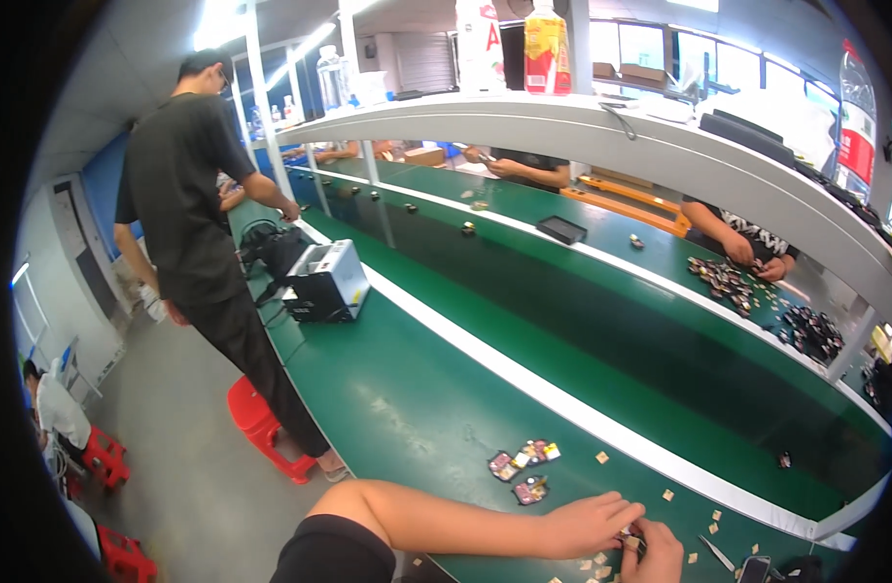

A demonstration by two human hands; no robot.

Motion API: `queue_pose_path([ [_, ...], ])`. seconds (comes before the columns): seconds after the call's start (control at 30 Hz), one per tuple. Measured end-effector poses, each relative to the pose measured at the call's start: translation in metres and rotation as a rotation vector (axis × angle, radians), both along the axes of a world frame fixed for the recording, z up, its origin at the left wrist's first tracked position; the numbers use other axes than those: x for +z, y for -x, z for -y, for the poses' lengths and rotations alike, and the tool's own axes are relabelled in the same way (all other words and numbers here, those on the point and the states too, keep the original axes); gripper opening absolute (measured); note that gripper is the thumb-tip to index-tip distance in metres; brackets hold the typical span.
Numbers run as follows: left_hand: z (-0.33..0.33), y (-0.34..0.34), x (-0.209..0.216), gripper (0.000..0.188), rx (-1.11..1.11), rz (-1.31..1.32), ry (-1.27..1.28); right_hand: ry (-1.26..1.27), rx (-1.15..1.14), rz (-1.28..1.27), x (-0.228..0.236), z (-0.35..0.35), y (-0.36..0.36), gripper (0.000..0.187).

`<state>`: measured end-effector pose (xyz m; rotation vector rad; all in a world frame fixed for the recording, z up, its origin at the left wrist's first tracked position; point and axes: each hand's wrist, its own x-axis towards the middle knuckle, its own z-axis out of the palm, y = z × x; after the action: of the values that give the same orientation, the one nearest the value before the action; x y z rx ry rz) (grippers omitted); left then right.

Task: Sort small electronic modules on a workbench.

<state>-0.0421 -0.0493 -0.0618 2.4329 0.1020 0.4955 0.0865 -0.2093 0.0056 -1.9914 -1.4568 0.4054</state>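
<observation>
Hands meet at the near edge of the green bench: the left hand (587, 525) curls with its fingers drawn together, and the right hand (655, 554) closes beside it, both pinching a small dark part (632, 541) too tiny to make out further. Small tan square chips (601, 457) lie scattered around the hands on the green bench top (417, 408). Just left of the left hand sit a few small flat colourful packets (525, 457), pink and dark. Beyond the hands runs the dark green conveyor belt (582, 330), edged by a white strip. Further off to the left stands a grey boxy machine (326, 282) beside a standing person in black (188, 185). High beyond, an orange-labelled bottle (547, 49) stands on the pale overhead shelf (582, 131).
</observation>
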Motion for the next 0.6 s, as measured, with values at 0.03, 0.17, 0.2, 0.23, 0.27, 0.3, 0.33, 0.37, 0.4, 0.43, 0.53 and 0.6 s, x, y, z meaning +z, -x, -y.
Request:
queue_pose_path([
  [0.03, -0.001, -0.001, 0.001, 0.054, -0.027, 0.007, 0.005, 0.010, 0.004, 0.009, 0.000, -0.001, -0.003, 0.028],
  [0.17, -0.004, 0.002, -0.001, 0.047, -0.048, 0.049, -0.049, -0.088, 0.017, -0.062, -0.004, -0.007, -0.008, 0.023],
  [0.2, -0.005, 0.002, -0.002, 0.045, -0.061, 0.068, -0.091, -0.110, 0.010, -0.115, -0.002, -0.008, -0.010, 0.021],
  [0.23, -0.005, 0.003, -0.003, 0.037, -0.060, 0.071, -0.124, -0.089, -0.016, -0.106, 0.002, -0.009, -0.013, 0.018],
  [0.27, -0.004, 0.003, -0.005, 0.037, -0.056, 0.071, -0.130, -0.094, -0.011, -0.106, 0.000, -0.009, -0.016, 0.018],
  [0.3, -0.004, 0.004, -0.007, 0.035, -0.068, 0.088, -0.154, -0.106, -0.017, -0.067, -0.003, -0.008, -0.019, 0.019],
  [0.33, -0.004, 0.003, -0.005, 0.034, -0.081, 0.106, -0.181, -0.122, -0.025, -0.026, -0.008, -0.008, -0.022, 0.020],
  [0.37, -0.003, 0.002, -0.005, 0.028, -0.071, 0.118, -0.179, -0.061, -0.070, -0.100, -0.012, -0.009, -0.024, 0.023],
  [0.4, -0.004, 0.003, -0.004, 0.028, -0.070, 0.119, -0.187, -0.069, -0.068, -0.099, -0.015, -0.010, -0.028, 0.023],
  [0.43, -0.002, 0.007, 0.008, 0.020, -0.054, 0.086, -0.230, -0.056, -0.054, -0.084, -0.015, -0.010, -0.030, 0.024],
  [0.53, 0.001, 0.007, 0.015, 0.014, -0.019, 0.064, -0.314, -0.039, -0.056, -0.086, -0.012, -0.009, -0.029, 0.025],
  [0.6, 0.002, 0.009, 0.015, 0.013, 0.003, 0.073, -0.353, -0.033, -0.069, -0.106, -0.011, -0.010, -0.027, 0.025],
])
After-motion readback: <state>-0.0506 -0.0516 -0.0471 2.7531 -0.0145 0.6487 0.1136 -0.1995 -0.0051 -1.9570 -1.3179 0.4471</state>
